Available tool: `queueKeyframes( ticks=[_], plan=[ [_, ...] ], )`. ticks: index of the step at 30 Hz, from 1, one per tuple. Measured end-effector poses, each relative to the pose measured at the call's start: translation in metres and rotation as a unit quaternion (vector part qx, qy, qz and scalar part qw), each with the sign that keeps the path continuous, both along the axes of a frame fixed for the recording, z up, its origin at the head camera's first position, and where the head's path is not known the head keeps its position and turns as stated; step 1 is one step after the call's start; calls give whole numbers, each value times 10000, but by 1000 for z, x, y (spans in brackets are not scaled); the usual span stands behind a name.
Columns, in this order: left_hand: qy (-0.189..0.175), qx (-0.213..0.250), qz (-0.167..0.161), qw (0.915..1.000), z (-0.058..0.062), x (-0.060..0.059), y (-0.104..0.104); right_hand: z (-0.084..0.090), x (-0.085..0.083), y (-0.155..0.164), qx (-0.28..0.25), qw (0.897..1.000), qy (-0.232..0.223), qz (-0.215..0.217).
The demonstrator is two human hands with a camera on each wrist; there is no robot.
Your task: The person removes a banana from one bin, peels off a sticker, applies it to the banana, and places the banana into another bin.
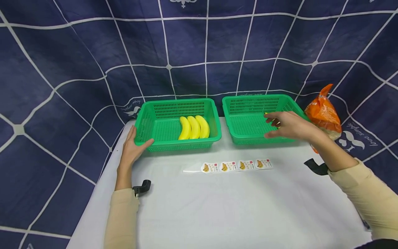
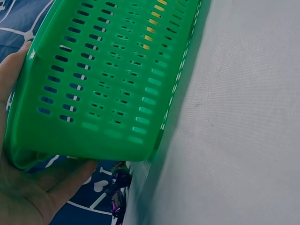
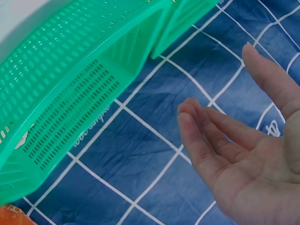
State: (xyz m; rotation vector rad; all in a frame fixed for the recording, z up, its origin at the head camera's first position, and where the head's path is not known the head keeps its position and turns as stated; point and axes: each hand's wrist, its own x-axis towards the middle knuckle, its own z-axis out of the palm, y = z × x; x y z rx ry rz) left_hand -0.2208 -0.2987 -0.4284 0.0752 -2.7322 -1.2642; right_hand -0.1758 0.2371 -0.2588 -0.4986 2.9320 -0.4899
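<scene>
Left hand [image 1: 131, 149] against green basket [image 1: 177, 145], 3 bananas [image 1: 195, 128] inside

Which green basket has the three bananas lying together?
The left basket: three bananas lie side by side in it. The right basket shows only a little yellow behind the right hand.

The person wears a beige left sleeve [image 1: 122, 218] and a matching, creased right sleeve [image 1: 363, 197] with a small red mark [image 1: 356, 159] at the cuff, a bent black bracket [image 1: 143, 187] beside the left wrist and a curved black band [image 1: 318, 168] beside the right.
</scene>
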Motion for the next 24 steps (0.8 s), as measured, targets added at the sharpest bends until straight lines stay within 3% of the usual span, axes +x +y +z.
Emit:
queueKeyframes(
  ticks=[9, 24],
  plan=[
    [70, 159, -11, 9998, -1, 0, 1, 2, -6, -15, -157, 9997, -118, 152],
    [109, 177, 45, 9998, -5, 0, 0, 0, -49, -90, -514, 9929, -730, 783]
  ],
)
